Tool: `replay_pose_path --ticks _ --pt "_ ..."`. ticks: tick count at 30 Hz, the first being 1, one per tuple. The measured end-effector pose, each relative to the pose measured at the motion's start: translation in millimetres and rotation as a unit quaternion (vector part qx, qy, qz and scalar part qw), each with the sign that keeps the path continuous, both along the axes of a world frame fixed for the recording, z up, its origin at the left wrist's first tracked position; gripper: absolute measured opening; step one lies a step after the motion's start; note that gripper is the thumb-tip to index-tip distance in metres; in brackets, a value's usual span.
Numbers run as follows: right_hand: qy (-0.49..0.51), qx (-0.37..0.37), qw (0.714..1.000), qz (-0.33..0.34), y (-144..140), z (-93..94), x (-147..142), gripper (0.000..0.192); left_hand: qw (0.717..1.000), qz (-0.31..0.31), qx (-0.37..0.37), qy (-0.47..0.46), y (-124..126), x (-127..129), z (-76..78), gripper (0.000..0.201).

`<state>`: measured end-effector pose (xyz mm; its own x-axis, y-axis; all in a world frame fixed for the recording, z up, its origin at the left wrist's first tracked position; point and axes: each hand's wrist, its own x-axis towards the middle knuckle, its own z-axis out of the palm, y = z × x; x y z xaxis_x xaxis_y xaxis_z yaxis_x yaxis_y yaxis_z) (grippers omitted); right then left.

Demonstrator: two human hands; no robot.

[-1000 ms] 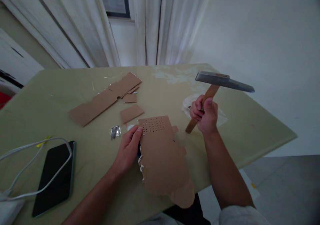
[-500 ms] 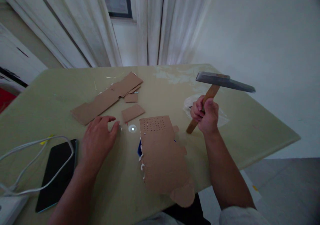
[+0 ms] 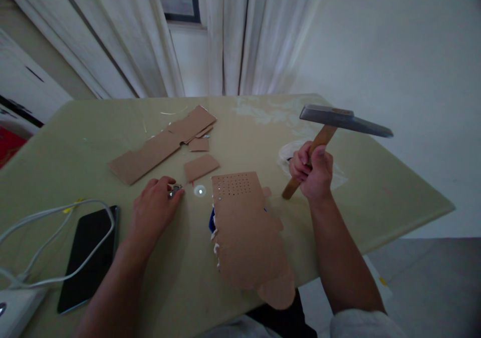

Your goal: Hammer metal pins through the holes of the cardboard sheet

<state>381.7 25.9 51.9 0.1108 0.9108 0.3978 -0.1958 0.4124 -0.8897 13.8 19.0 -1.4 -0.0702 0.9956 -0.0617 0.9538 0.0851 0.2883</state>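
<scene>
My right hand (image 3: 314,170) is wrapped around the wooden handle of a hammer (image 3: 345,118), held up over the right side of the table. Its steel head is at the top, and the butt of the handle points down. On the left, my left hand (image 3: 156,205) rests at the tabletop with thumb and fingers closed around small shiny metal pieces (image 3: 176,191), too small to name exactly. Between the hands lies a cardboard piece (image 3: 248,238) with rows of small holes near its far end. Something blue (image 3: 212,221) and white blobs show along its left edge.
A small clear disc (image 3: 200,191) lies beside my left hand. Cardboard scraps (image 3: 161,147) are farther back. At left are a black tablet or phone (image 3: 88,258), a white cable (image 3: 108,228) and a white box (image 3: 22,308). A clear plastic bag (image 3: 284,157) sits behind my right hand.
My left thumb and fingers have come together around the small metal pieces, which now show between them. My right hand still holds the hammer up; the whole view has shifted slightly.
</scene>
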Motion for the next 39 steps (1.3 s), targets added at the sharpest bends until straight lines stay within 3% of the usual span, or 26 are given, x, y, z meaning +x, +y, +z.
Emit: replay_pose_path --ticks 10,18,26,34,39 --pt "0.005 0.007 1.000 0.014 0 -0.1 0 0.060 0.999 -0.007 0.008 -0.034 0 3 3.7 0.039" --pt "0.005 0.011 1.000 0.013 -1 0.9 -1 0.060 0.998 -0.004 -0.054 -0.006 -1 3 15.2 0.028" --pt "-0.007 0.004 1.000 0.008 -1 1.6 -1 0.061 0.999 -0.005 -0.045 0.005 -1 6 14.9 0.028" --pt "-0.010 -0.011 1.000 -0.008 -2 4.4 -5 0.064 1.000 -0.005 -0.014 0.005 0 4 3.0 0.024" --pt "-0.014 -0.008 1.000 -0.008 -1 4.0 -4 0.064 0.999 0.010 -0.030 0.001 -1 9 10.1 0.027"
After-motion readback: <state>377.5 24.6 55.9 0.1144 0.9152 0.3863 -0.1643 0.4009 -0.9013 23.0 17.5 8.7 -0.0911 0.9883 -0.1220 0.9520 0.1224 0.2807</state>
